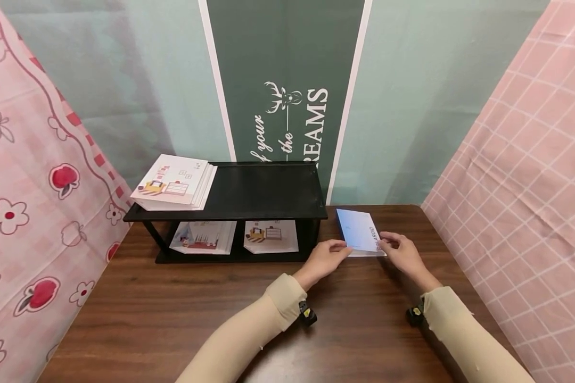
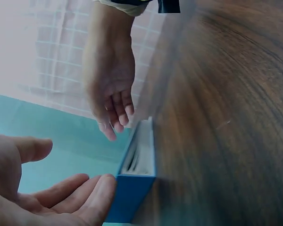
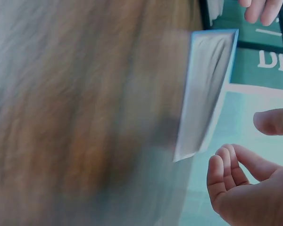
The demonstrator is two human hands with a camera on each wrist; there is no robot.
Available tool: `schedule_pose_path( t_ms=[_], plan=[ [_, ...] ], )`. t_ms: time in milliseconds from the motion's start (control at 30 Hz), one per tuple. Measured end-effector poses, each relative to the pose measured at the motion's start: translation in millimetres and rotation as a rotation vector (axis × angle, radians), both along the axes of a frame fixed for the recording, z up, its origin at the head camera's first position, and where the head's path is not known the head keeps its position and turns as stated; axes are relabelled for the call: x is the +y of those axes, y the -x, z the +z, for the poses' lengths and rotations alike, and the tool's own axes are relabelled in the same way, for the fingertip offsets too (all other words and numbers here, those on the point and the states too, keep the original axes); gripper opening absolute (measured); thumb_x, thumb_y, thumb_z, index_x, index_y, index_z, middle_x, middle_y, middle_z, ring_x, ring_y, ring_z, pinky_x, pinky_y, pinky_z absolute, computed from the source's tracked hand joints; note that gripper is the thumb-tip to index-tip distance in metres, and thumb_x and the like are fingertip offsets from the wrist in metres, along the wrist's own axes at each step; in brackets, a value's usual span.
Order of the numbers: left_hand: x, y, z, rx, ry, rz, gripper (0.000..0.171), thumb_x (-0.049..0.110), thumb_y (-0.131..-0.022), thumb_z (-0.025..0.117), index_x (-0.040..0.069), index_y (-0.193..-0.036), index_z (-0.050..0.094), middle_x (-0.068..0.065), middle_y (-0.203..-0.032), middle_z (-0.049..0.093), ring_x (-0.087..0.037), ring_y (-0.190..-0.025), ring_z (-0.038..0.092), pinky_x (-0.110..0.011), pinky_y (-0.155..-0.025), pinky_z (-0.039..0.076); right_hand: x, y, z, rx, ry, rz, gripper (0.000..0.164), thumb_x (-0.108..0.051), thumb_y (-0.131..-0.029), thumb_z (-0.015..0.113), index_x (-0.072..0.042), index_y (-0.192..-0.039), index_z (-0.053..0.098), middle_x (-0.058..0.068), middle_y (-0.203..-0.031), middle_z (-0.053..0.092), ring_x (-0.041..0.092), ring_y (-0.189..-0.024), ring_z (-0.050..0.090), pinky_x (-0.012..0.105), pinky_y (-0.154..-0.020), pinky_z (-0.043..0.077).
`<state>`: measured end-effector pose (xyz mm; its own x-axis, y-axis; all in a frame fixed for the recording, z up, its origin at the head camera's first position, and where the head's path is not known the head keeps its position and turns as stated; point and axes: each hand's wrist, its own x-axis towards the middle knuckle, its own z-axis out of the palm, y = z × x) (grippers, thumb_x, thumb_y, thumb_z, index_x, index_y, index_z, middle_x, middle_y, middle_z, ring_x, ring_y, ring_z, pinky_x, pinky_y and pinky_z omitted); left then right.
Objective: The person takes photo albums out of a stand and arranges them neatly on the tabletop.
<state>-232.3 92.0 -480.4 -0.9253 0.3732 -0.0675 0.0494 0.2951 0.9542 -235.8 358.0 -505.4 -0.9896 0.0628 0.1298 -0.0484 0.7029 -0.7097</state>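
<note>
A blue album [image 1: 358, 231] with "POLAROID" lettering lies on the table to the right of the black rack. Its blue cover and white page edges [image 3: 205, 84] show in the right wrist view. At its near left corner is my left hand [image 1: 324, 260], fingers loosely extended and fingertips right by the blue spine [image 2: 132, 195], the thumb held apart. My right hand [image 1: 404, 259] is at the near right corner, fingers relaxed and lightly bent. Between thumb and fingers of the right hand, the right wrist view shows a gap with nothing in it.
The black two-tier rack [image 1: 263, 189] stands left of the album. A stack of white picture-covered albums [image 1: 174, 183] sits on its top left; two more stacks, a left one [image 1: 203, 236] and a right one [image 1: 270, 235], fill the lower tier. Cloth curtains [image 1: 522, 159] border the wooden table [image 1: 172, 319].
</note>
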Motion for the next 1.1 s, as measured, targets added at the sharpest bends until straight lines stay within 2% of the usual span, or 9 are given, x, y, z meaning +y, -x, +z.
schedule_pose_path(
  t_ms=[200, 433, 633, 900, 933, 1000, 1100],
  plan=[
    [-19.4, -8.1, 19.8, 0.010, -0.002, -0.086, 0.046, 0.035, -0.107, 0.068, 0.005, -0.141, 0.069, -0.007, -0.138, 0.072, -0.020, -0.128, 0.067, -0.038, -0.106, 0.056, -19.0, -3.5, 16.7, 0.092, 0.005, 0.016, 0.041, -0.020, -0.106, 0.071, 0.010, -0.135, 0.067, 0.024, -0.115, 0.069, 0.034, -0.104, 0.065, 0.012, -0.080, 0.045],
    [-38.6, -15.2, 42.3, 0.029, 0.009, -0.188, 0.049, 0.036, -0.107, 0.070, 0.005, -0.144, 0.067, -0.007, -0.139, 0.072, -0.016, -0.126, 0.069, -0.033, -0.105, 0.056, -34.9, -8.6, 35.8, 0.108, 0.005, 0.033, 0.045, -0.025, -0.107, 0.070, 0.007, -0.138, 0.066, 0.022, -0.118, 0.065, 0.030, -0.102, 0.062, 0.011, -0.079, 0.045],
    [-62.3, -18.5, 62.4, 0.063, 0.004, -0.213, 0.045, 0.037, -0.108, 0.068, 0.009, -0.144, 0.068, -0.005, -0.142, 0.070, -0.018, -0.129, 0.067, -0.035, -0.105, 0.056, -45.1, -13.4, 54.9, 0.131, 0.025, 0.071, 0.050, -0.030, -0.108, 0.069, 0.006, -0.142, 0.063, 0.026, -0.128, 0.064, 0.035, -0.110, 0.062, 0.009, -0.082, 0.043],
    [-93.0, -21.4, 87.0, 0.073, 0.008, -0.247, 0.046, 0.042, -0.109, 0.065, 0.015, -0.146, 0.066, 0.001, -0.142, 0.069, -0.014, -0.132, 0.065, -0.037, -0.107, 0.054, -59.9, -15.1, 75.2, 0.158, 0.024, 0.126, 0.053, -0.029, -0.107, 0.070, 0.007, -0.145, 0.060, 0.028, -0.140, 0.063, 0.044, -0.127, 0.061, 0.005, -0.093, 0.038],
    [-96.4, -21.7, 89.9, 0.078, 0.015, -0.242, 0.046, 0.043, -0.108, 0.065, 0.016, -0.146, 0.066, 0.002, -0.142, 0.069, -0.013, -0.132, 0.064, -0.037, -0.108, 0.053, -61.7, -15.3, 77.9, 0.156, 0.020, 0.133, 0.053, -0.029, -0.107, 0.070, 0.006, -0.146, 0.060, 0.027, -0.141, 0.062, 0.044, -0.129, 0.060, 0.007, -0.096, 0.039],
    [-103.1, -21.8, 95.5, 0.099, 0.028, -0.236, 0.047, 0.043, -0.108, 0.066, 0.017, -0.147, 0.066, 0.002, -0.143, 0.069, -0.013, -0.133, 0.064, -0.037, -0.110, 0.052, -65.9, -16.3, 83.8, 0.151, 0.013, 0.150, 0.055, -0.030, -0.108, 0.069, 0.005, -0.148, 0.058, 0.026, -0.145, 0.061, 0.043, -0.133, 0.058, 0.018, -0.105, 0.044],
    [-113.6, -21.4, 102.5, 0.117, 0.029, -0.220, 0.047, 0.042, -0.108, 0.066, 0.016, -0.147, 0.066, 0.000, -0.143, 0.069, -0.015, -0.134, 0.064, -0.038, -0.111, 0.052, -71.9, -18.7, 91.8, 0.138, 0.019, 0.178, 0.056, -0.030, -0.108, 0.068, 0.004, -0.151, 0.056, 0.026, -0.149, 0.058, 0.044, -0.136, 0.056, 0.046, -0.114, 0.046]
  ],
)
